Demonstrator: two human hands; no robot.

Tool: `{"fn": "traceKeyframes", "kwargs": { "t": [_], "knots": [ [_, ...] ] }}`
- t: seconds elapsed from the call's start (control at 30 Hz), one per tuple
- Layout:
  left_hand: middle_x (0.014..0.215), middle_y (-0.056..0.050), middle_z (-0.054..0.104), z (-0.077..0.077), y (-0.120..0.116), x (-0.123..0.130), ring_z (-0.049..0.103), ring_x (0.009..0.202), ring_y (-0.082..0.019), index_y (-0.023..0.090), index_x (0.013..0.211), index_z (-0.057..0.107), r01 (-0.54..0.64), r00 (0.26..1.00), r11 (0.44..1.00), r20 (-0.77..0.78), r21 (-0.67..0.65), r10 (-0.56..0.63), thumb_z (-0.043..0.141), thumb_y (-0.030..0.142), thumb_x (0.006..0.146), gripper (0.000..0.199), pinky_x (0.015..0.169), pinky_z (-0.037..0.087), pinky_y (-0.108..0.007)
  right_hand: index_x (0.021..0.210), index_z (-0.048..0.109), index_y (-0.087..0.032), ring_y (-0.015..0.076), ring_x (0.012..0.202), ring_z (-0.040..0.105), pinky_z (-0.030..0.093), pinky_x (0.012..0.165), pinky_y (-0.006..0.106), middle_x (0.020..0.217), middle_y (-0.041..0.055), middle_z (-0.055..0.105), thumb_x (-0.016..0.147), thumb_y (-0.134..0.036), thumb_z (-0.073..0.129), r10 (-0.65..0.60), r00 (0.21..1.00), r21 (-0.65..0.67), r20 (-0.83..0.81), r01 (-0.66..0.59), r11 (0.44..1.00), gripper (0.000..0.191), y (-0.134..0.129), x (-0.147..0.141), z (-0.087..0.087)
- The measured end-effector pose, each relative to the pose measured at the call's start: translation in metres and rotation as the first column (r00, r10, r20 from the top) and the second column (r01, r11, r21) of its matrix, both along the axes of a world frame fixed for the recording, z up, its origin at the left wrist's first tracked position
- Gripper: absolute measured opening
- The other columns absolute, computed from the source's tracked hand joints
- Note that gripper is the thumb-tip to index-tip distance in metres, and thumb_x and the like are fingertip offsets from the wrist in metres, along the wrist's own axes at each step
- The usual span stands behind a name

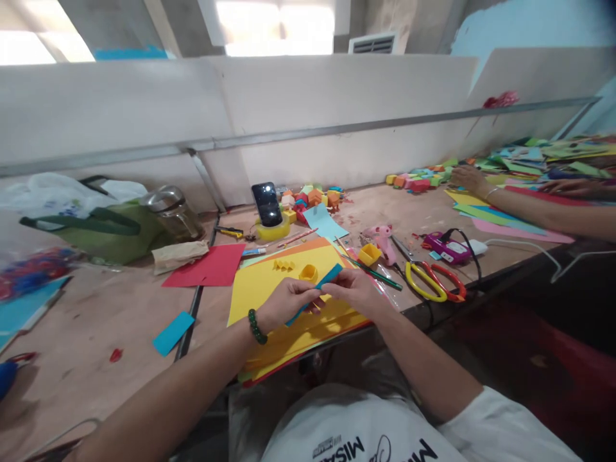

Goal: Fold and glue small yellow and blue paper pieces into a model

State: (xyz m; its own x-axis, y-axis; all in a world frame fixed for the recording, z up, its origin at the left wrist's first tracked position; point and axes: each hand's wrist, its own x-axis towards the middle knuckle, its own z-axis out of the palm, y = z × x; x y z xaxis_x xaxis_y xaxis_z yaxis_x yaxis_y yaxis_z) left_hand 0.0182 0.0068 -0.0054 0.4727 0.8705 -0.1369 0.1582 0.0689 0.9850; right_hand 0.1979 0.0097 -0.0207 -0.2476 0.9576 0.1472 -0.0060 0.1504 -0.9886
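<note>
Both hands are pinching between thumb and fingers, nearly closed: the left hand (289, 301) and right hand (353, 290) are holding a blue strip (331, 276) above the yellow sheet stack (250, 292). The strip is probably behaving as light, creasable paper; its edges are offering the best hold. A pink glue gun (384, 242) is lying right of the stack.

Paper strip (331, 276): blue
Top sheet (250, 285): yellow
Bracelet beads (256, 328): dark green
Scissor handles (409, 276): yellow, orange-red
Glue gun (384, 242): pale pink
Bag (106, 247): olive, darker green straps (118, 220)
Table (125, 308): pinkish brown, dark blotches
Shirt (356, 417): white, black lettering
</note>
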Motion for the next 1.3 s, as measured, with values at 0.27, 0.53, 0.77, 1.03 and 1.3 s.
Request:
{"fn": "traceKeyframes", "kwargs": {
  "t": [0.27,0.53,0.77,1.03,1.3],
  "knots": [
    [0.068,-0.008,0.073,-0.013,-0.002,-0.005,0.067,0.055,-0.013,0.01,0.079,0.069,0.212,0.973,0.932,0.15,-0.293,-0.174,0.076,0.059,0.061,0.053,0.055,0.049,-0.021,0.064,0.063,-0.016,0.0117,0.058,0.052,0.043,0.058,0.026,0.062,-0.0016,0.06,0.059,-0.054,0.077,-0.055,0.988,-0.023,-0.147,0.052,0.998,0.041,-0.003,-0.009,-0.016],
    [0.072,-0.007,0.073,-0.01,-0.008,-0.004,0.068,0.056,-0.013,0.012,0.082,0.063,0.237,0.971,0.942,0.077,-0.238,-0.225,0.071,0.065,0.063,0.056,0.051,0.046,-0.02,0.051,0.062,-0.015,0.0075,0.044,0.039,0.029,0.042,0.023,0.045,-0.0035,0.049,0.062,-0.052,0.076,-0.098,0.994,-0.002,-0.046,0.098,0.995,0.041,-0.007,-0.011,-0.018],
    [0.07,-0.006,0.073,-0.01,-0.011,-0.009,0.068,0.055,-0.014,0.012,0.084,0.063,0.296,0.955,0.92,0.048,-0.258,-0.294,0.07,0.06,0.068,0.051,0.051,0.044,-0.021,0.043,0.054,-0.017,0.0051,0.038,0.033,0.024,0.038,0.022,0.04,-0.0048,0.045,0.055,-0.048,0.079,-0.282,0.947,-0.078,-0.154,0.273,0.959,0.042,-0.004,-0.006,-0.018],
    [0.073,-0.01,0.075,-0.009,-0.008,-0.012,0.071,0.063,-0.017,0.011,0.086,0.065,0.338,0.938,0.905,0.174,-0.257,-0.3,0.071,0.061,0.067,0.053,0.063,0.052,-0.025,0.048,0.057,-0.017,0.0069,0.041,0.038,0.028,0.04,0.022,0.043,-0.0041,0.047,0.061,-0.049,0.076,-0.147,0.986,-0.022,-0.084,0.145,0.989,0.04,-0.017,-0.021,-0.007],
    [0.064,-0.006,0.072,-0.009,-0.014,-0.011,0.068,0.055,-0.016,0.012,0.077,0.064,0.316,0.946,0.914,0.164,-0.254,-0.281,0.071,0.059,0.068,0.048,0.056,0.051,-0.024,0.054,0.057,-0.018,0.0051,0.038,0.03,0.02,0.036,0.022,0.042,-0.0068,0.042,0.058,-0.045,0.08,-0.295,0.937,0.002,-0.185,0.301,0.954,0.036,0.008,-0.004,-0.008]
  ]
}}
